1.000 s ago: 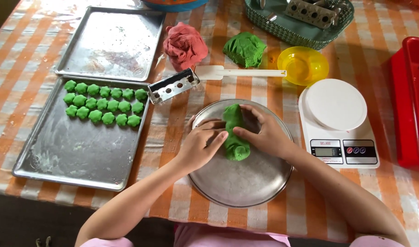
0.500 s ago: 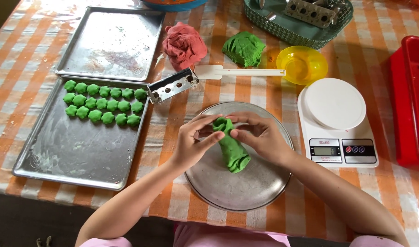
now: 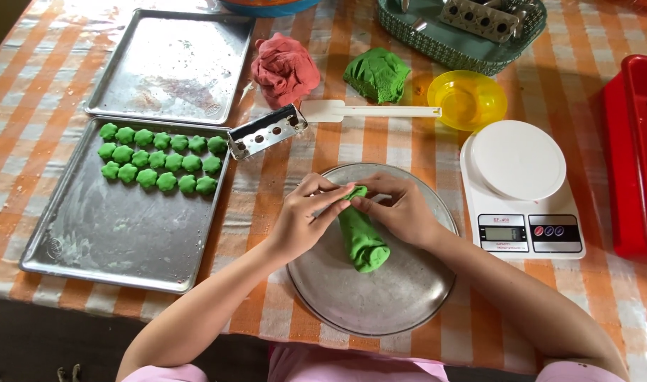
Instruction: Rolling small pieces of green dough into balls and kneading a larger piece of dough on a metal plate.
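Seen from above, two bare forearms reach up from the bottom edge over a table covered in an orange and white checked cloth. Nearest the viewer sits a round metal plate (image 3: 380,297), dull silver and smudged. On it lies a roll of bright green dough (image 3: 362,237), a thick, slightly tapered log with a rounded, creased lower end, angled from upper left to lower right. Its surface is matte and softly wrinkled. The left hand (image 3: 306,216) and the right hand (image 3: 401,209) meet at the roll's upper end, fingertips closed in a pinch on a small piece of the dough there.

To the right of the plate stands a white kitchen scale (image 3: 521,187) with a round platform. At the far right edge is a red plastic bin (image 3: 638,152). To the left lies a rectangular metal baking tray (image 3: 118,226), carrying three rows of small green flower-shaped pieces (image 3: 161,161) at its far end. Between tray and plate, a little farther off, lies a metal mould (image 3: 267,131) with round holes.

Beyond these, a white spatula (image 3: 369,111) lies across the cloth, beside a yellow bowl (image 3: 467,99). Farther still sit a lump of pinkish red dough (image 3: 286,67), a lump of green dough (image 3: 377,74), a second, bare baking tray (image 3: 171,64), and a green basket (image 3: 451,42).
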